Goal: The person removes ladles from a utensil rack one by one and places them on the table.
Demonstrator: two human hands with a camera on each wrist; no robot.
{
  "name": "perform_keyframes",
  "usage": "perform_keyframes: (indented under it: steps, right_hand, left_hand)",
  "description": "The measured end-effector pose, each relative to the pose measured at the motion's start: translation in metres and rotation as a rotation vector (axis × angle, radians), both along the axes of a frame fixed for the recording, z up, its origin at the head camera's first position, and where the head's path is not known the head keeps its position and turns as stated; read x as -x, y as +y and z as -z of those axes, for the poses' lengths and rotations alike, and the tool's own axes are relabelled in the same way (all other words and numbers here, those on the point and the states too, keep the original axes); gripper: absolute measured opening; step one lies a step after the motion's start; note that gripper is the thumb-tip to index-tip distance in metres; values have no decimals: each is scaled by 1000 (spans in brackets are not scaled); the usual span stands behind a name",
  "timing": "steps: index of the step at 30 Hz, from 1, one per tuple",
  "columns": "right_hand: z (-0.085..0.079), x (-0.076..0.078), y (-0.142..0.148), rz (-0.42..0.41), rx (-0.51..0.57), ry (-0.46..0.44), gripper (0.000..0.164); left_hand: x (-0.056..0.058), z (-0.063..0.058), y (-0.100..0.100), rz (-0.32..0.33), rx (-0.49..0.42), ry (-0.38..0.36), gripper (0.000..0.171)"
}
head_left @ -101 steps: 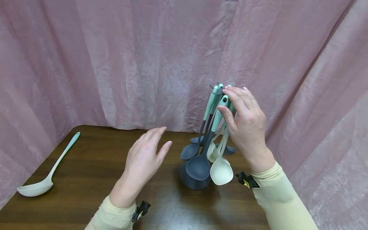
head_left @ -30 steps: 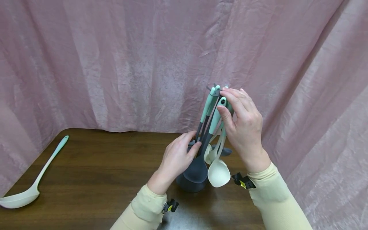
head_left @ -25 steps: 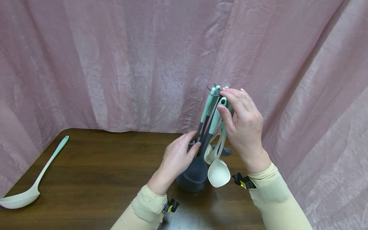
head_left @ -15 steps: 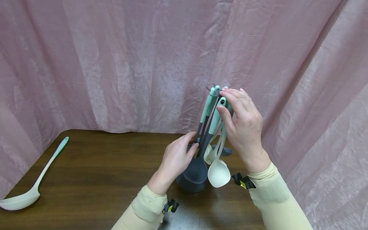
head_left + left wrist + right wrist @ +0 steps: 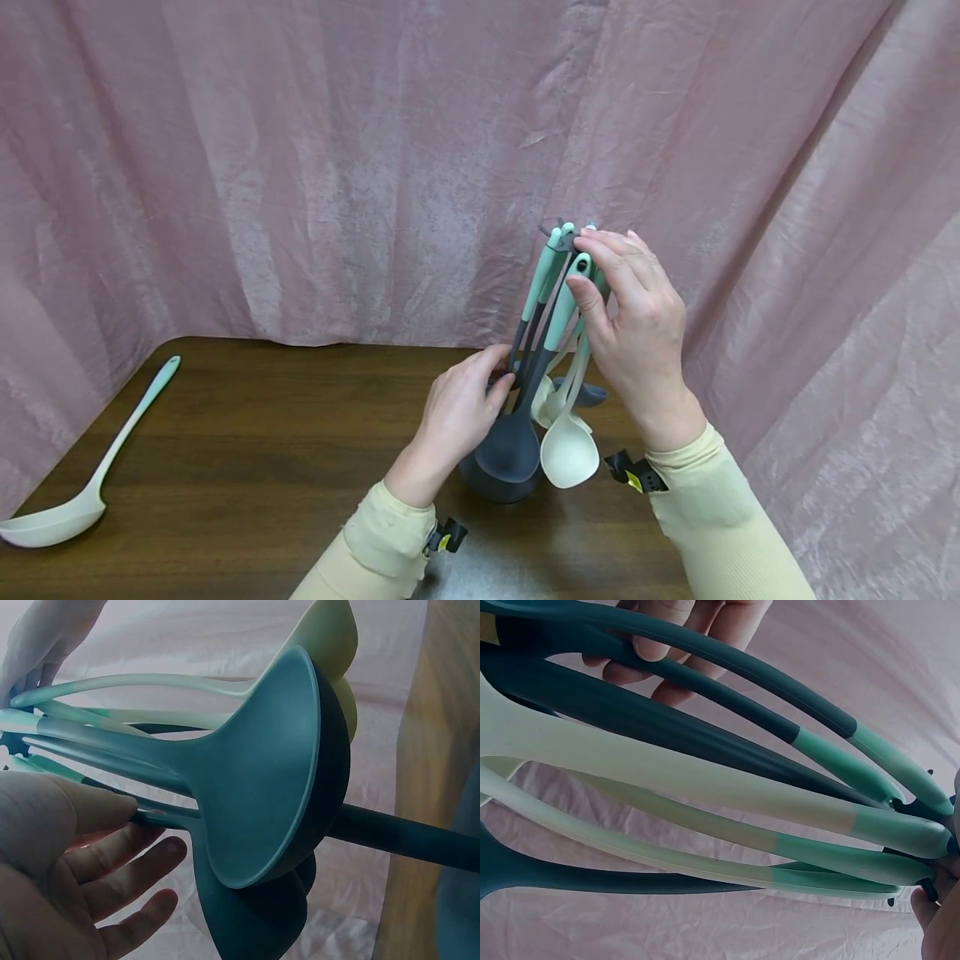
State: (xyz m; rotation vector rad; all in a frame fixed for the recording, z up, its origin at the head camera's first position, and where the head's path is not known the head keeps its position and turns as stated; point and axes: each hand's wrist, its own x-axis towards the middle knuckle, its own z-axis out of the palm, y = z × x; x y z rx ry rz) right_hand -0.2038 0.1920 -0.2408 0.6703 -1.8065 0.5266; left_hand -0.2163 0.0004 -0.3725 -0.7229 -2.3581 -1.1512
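Observation:
A dark utensil stand [image 5: 498, 490] holds several hanging utensils with mint handles. At its top, my right hand [image 5: 641, 325] grips the hub, fingers bent over it and thumb beside the front handle. Lower down on the left side, my left hand [image 5: 461, 408] pinches the dark shaft of a spoon [image 5: 255, 922] between thumb and forefinger; the other fingers are loosely bent. That spoon's head hangs behind a dark ladle [image 5: 510, 450], and my left hand hides it in the head view. To the right hangs a cream ladle [image 5: 570, 454], with more cream utensils behind.
Another cream ladle [image 5: 56, 525] with a mint handle lies at the left of the brown wooden table [image 5: 285, 467]. A pink curtain [image 5: 375, 167] hangs behind the table and along its sides.
Since the oldest frame my left hand has moved right, from above the table to the stand, and taken hold of the spoon's shaft. My right hand stays at the stand's top.

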Motion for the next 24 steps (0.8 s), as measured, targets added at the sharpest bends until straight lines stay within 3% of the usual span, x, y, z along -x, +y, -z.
perform_keyframes:
  steps: [24]
  right_hand:
    - [0, -1, 1, 14, -15, -11, 52]
  left_hand:
    - [-3, -5, -5, -21, 10, 18, 20]
